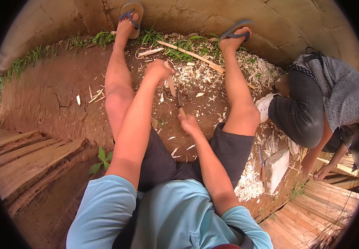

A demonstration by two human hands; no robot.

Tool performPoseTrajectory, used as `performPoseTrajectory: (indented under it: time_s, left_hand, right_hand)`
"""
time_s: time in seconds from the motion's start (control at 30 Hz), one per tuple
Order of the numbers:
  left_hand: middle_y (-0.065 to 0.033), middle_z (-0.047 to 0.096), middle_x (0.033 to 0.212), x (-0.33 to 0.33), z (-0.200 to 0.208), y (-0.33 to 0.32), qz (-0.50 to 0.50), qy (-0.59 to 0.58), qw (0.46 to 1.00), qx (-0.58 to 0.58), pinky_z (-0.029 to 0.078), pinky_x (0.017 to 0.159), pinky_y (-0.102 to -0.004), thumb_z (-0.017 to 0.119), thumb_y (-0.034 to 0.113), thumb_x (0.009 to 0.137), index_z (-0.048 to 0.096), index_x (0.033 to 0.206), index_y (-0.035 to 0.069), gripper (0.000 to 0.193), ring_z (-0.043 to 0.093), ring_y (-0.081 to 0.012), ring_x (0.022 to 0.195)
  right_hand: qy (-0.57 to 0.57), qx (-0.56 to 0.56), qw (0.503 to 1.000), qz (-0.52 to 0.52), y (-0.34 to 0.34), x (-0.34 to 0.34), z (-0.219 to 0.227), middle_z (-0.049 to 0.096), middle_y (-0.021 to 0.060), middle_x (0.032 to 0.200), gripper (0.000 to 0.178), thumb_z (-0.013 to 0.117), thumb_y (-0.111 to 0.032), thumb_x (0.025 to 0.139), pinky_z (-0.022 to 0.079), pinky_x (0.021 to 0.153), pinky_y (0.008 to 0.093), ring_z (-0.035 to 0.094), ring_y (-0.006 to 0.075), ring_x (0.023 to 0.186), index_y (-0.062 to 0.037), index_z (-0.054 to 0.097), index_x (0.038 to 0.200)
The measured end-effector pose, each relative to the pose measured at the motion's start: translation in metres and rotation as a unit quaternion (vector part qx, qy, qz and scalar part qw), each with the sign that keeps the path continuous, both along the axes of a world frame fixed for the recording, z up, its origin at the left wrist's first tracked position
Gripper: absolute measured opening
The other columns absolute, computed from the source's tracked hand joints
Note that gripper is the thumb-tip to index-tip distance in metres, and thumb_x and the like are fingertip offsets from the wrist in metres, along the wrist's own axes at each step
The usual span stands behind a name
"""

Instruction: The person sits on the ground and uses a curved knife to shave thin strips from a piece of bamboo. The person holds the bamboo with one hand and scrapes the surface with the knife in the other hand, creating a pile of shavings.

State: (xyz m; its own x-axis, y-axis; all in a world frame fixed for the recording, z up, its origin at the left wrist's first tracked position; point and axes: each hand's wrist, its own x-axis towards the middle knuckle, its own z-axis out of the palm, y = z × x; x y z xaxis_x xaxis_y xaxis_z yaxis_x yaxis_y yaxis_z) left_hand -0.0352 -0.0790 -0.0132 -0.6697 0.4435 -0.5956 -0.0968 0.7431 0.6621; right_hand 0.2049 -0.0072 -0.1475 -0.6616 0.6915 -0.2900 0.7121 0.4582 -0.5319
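My left hand (158,70) is stretched out between my knees, its fingers closed round a flat, pale piece of wood (171,86) that points down toward me. Closer to my body, my right hand (190,123) grips a knife (178,99) by its light wooden handle. The dark blade stands roughly upright in the picture, right beside the lower end of the wood; whether they touch I cannot tell. Pale wood shavings (194,76) lie scattered on the brown earth below both hands.
A long wooden strip (192,54) lies beyond my hands, near a wall (187,18). At the right a person (333,91) crouches, hands low. Near them are a pale block (277,170) and another knife (262,168). Rough planks (30,162) are at the left.
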Motion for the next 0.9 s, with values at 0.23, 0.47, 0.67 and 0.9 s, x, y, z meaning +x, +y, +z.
performPoseTrajectory:
  time_s: [0.23,0.47,0.67,0.9]
  left_hand:
    - [-0.0136,0.067,0.085,-0.003,-0.023,-0.007,0.001,0.091,0.995,-0.050,0.054,0.055,-0.0348,0.073,0.031,0.077,0.067,0.092,0.004,0.032,0.067,-0.0221,0.066]
    - [-0.0130,0.067,0.078,0.001,-0.008,0.001,-0.038,0.125,0.991,-0.040,0.052,0.057,-0.0346,0.073,0.035,0.076,0.068,0.088,0.005,0.032,0.064,-0.0224,0.057]
    - [-0.0140,0.069,0.093,0.010,-0.003,0.023,-0.043,0.134,0.988,-0.058,0.050,0.082,-0.0396,0.072,0.036,0.075,0.069,0.095,0.008,0.035,0.065,-0.0296,0.093]
    - [-0.0130,0.066,0.106,0.010,0.010,0.004,-0.017,0.112,0.989,-0.100,0.049,0.086,-0.0403,0.073,0.037,0.074,0.066,0.104,0.011,0.041,0.062,-0.0302,0.102]
  right_hand:
    - [0.342,-0.159,0.925,-0.051,-0.006,-0.042,0.182,0.050,-0.0012,0.066,0.028,0.052,-0.029,0.096,0.038,0.050,0.0231,0.046,0.0060,0.056,-0.0013,0.055,0.098]
    - [0.177,-0.096,0.976,-0.079,-0.020,0.003,0.028,0.053,0.0047,0.073,0.034,0.044,-0.034,0.097,0.042,0.051,0.0290,0.047,0.0123,0.054,-0.0014,0.049,0.104]
    - [0.259,-0.150,0.950,-0.089,0.017,-0.022,0.183,0.050,-0.0003,0.061,0.033,0.043,-0.036,0.099,0.035,0.042,0.0222,0.044,0.0062,0.048,-0.0055,0.052,0.091]
    - [0.472,-0.004,0.874,-0.115,-0.022,-0.028,0.081,0.055,0.0105,0.078,0.038,0.043,-0.033,0.097,0.047,0.062,0.0308,0.054,0.0169,0.066,0.0032,0.047,0.107]
